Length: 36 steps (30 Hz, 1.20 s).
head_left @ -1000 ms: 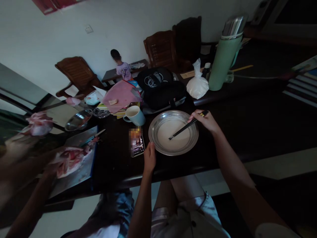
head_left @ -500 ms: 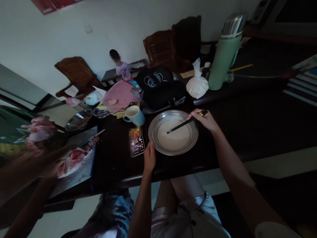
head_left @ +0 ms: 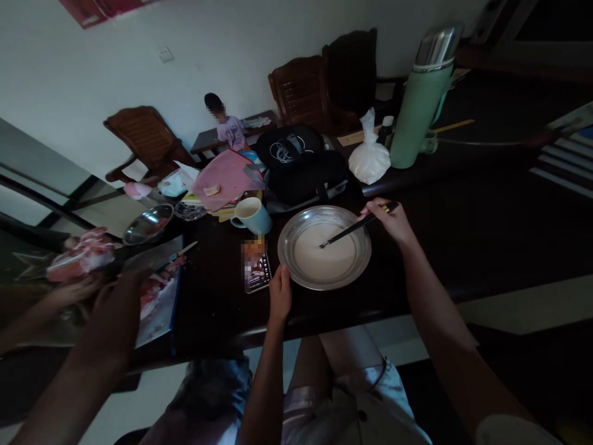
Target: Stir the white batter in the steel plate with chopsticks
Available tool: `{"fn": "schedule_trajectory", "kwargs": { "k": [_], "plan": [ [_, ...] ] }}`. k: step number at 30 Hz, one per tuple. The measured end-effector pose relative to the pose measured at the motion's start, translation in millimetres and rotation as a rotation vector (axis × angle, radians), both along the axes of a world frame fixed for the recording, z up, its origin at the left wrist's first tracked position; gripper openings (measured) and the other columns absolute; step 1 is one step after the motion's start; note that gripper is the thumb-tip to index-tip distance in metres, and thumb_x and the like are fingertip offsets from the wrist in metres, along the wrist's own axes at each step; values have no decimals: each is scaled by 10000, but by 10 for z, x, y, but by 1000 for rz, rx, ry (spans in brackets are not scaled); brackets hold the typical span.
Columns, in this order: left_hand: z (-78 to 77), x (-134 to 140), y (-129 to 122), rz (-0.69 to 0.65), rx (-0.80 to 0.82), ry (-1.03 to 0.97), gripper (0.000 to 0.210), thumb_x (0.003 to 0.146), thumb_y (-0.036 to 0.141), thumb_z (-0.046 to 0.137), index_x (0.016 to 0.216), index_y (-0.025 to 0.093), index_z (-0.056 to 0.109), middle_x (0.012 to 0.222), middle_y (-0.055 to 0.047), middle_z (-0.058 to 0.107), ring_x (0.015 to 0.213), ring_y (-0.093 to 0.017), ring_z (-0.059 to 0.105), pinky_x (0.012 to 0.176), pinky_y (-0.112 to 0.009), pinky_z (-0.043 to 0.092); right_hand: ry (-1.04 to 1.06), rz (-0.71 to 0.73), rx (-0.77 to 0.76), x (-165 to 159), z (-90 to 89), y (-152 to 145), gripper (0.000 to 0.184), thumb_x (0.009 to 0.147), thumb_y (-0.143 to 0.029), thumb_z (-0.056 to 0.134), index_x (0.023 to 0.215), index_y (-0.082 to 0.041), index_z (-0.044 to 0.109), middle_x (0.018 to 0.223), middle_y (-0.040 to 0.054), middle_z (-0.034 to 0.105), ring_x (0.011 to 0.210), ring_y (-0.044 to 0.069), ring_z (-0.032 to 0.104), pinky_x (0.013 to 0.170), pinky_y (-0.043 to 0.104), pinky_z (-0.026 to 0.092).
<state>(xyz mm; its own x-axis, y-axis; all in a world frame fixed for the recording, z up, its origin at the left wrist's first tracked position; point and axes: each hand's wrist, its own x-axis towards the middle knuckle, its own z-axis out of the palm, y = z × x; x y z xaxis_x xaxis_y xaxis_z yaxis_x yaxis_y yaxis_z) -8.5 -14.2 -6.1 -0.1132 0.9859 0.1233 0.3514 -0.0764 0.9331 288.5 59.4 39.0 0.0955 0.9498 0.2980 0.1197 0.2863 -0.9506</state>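
A shallow metal bowl (head_left: pixel 286 244) of milky, off-white liquid (head_left: pixel 319 262) rests on the dark table in front of me. My left hand (head_left: pixel 280 289) is closed on the bowl's near left rim. Over the right rim, my right hand (head_left: pixel 388 221) grips dark chopsticks (head_left: pixel 349 229), their tips dipping into the liquid near its middle. A lit phone (head_left: pixel 257 275) lies left of the bowl, close to my left hand. Behind the phone stands a light blue mug (head_left: pixel 252 217).
At left, a co-worker's hands handle raw meat (head_left: pixel 81 256) by a cutting board (head_left: pixel 167 303) with a knife (head_left: pixel 185 250). Behind sit a metal basin (head_left: pixel 148 224), pink cloth (head_left: pixel 227 179), black bag (head_left: pixel 306 176), tied bag of white powder (head_left: pixel 369 162) and green thermos (head_left: pixel 420 111).
The chopstick tips and my right hand have shifted slightly right. My left hand stays on the rim. The co-worker's arms have moved, and meat is now lifted off the board's left side.
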Motion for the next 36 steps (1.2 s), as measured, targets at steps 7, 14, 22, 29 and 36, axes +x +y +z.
{"fn": "schedule_trajectory", "kwargs": {
  "k": [7,14,22,29,36],
  "plan": [
    [10,4,-6,6,-22,-8,520,857,625,386,742,156,578,686,-2,549,683,-129,468,650,-232,389,-53,154,7,-53,-14,-5,347,817,-542,595,734,-224,707,743,35,741,776,203,697,757,325,522],
    [5,-1,-6,4,-4,-1,528,859,628,388,725,150,570,672,3,541,660,-120,462,626,-225,381,29,22,0,11,-23,8,346,815,-527,606,705,-207,679,630,20,715,654,185,691,703,310,529],
    [-16,-10,-3,10,1,-1,538,857,627,392,747,144,601,689,-3,564,684,-127,482,647,-229,398,-9,49,24,-43,-19,15,343,798,-539,617,727,-213,697,703,31,735,735,200,698,751,331,525],
    [-4,-5,-1,-1,-5,-22,540,859,624,394,817,138,625,716,-14,584,727,-142,514,696,-241,414,-14,109,-8,-43,-25,-3,342,822,-525,599,722,-213,698,670,28,729,694,195,696,721,322,525],
    [-4,-6,-2,10,1,-1,535,855,629,393,732,149,592,671,-4,552,668,-130,474,644,-239,393,-28,-14,53,-5,-35,20,315,823,-510,606,755,-218,703,713,28,739,725,190,691,756,323,516]
  ]
}}
